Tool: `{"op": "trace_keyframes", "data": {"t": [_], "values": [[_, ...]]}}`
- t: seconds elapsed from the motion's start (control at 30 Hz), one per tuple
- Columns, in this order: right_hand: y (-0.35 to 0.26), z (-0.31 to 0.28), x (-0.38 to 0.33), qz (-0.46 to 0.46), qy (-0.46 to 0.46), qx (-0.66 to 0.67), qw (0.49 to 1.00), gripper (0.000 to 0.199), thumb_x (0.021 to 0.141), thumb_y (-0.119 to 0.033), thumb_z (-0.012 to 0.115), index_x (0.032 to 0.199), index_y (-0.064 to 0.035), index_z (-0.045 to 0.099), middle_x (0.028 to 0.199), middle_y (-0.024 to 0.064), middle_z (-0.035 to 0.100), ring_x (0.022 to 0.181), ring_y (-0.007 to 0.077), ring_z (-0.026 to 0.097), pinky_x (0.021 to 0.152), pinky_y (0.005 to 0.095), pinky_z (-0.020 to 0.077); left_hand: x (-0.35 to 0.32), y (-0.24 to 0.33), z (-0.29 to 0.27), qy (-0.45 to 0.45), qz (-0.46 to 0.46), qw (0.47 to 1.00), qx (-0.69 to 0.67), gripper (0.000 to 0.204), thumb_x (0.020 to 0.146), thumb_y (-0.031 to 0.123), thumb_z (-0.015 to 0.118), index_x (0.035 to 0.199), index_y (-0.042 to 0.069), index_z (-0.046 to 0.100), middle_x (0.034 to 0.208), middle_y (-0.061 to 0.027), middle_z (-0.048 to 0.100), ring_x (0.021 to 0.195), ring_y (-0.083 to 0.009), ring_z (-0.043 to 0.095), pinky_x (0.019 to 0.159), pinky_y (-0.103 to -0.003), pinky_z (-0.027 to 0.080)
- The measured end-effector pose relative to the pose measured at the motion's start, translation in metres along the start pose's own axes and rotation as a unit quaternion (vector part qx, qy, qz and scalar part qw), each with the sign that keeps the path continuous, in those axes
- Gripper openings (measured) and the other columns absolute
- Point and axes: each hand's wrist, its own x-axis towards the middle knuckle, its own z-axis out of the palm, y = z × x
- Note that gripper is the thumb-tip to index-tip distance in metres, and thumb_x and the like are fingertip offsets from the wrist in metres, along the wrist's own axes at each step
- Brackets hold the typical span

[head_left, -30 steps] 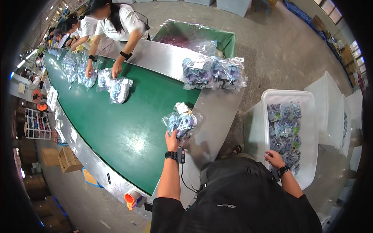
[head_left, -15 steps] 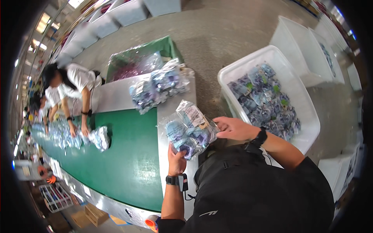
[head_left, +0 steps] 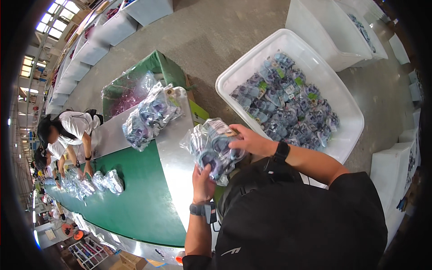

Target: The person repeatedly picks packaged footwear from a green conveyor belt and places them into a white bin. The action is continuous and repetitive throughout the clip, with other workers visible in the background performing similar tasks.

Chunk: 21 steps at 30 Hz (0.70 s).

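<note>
A clear plastic bag of light blue and purple shoes (head_left: 210,145) is held in front of me, over the metal edge of the worktable. My left hand (head_left: 203,185) grips its lower side with the thumb on top. At the upper right side, my right hand (head_left: 253,140) has its thumb across the plastic and its fingers partly hidden behind the bag. Just beyond it, several similar bagged shoes (head_left: 153,110) lie heaped on the table corner. To my right stands a large white bin (head_left: 348,141), holding many more bagged blue shoes (head_left: 288,101).
A green conveyor belt (head_left: 139,193) runs off to the left, carrying more bags (head_left: 108,181). A co-worker in a white top (head_left: 76,128) reaches over it, with another person behind. A green-lined box (head_left: 173,67) stands behind the table. More white bins (head_left: 315,38) line the floor.
My view has shifted, bringing more of the white bin into sight. My right hand has moved farther over the bag, its thumb now on top. The bag stays in both hands, tilted differently.
</note>
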Motion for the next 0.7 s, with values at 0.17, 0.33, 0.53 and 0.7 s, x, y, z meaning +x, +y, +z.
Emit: {"op": "trace_keyframes", "data": {"t": [0.17,0.33,0.53,0.7], "values": [[0.004,-0.043,-0.006,0.137,0.042,0.182,0.973,0.041,0.083,-0.021,0.059,0.12,-0.0049,0.048,0.091,0.0043,0.058,0.068,0.0119,0.059,0.052,0.0325,0.0506,0.017,-0.029,0.014,0.135,-0.037,0.988,0.064,0.058,0.093,0.015,0.059,0.141,0.003,0.028,0.111,-0.012,0.056,0.095,-0.0207,0.059,0.078,-0.033,0.054],[0.044,-0.103,-0.007,0.17,0.07,0.213,0.96,0.013,0.085,-0.027,0.058,0.087,-0.0148,0.053,0.076,-0.0015,0.052,0.063,0.0112,0.054,0.05,0.0296,0.0473,0.004,-0.045,-0.003,0.163,-0.028,0.958,0.235,0.055,0.093,0.016,0.059,0.14,0.003,0.032,0.11,-0.0119,0.055,0.096,-0.0198,0.06,0.078,-0.035,0.055],[0.074,-0.196,0.006,0.147,0.147,0.122,0.971,0.019,0.082,-0.027,0.06,0.09,-0.0107,0.055,0.079,0.0006,0.053,0.063,0.0136,0.056,0.047,0.0332,0.0502,-0.05,-0.071,-0.091,0.293,-0.067,0.905,0.3,0.052,0.09,0.015,0.062,0.133,-0.005,0.04,0.102,-0.017,0.059,0.089,-0.0193,0.062,0.07,-0.027,0.054],[0.053,-0.277,0.039,0.104,0.188,0.034,0.976,0.024,0.081,-0.026,0.061,0.095,-0.0081,0.052,0.08,0.0017,0.053,0.063,0.0138,0.057,0.045,0.0338,0.0509,-0.098,-0.086,-0.133,0.385,-0.072,0.869,0.303,0.047,0.089,0.012,0.061,0.13,-0.004,0.044,0.104,-0.0164,0.059,0.087,-0.0212,0.064,0.066,-0.03,0.056]]}}
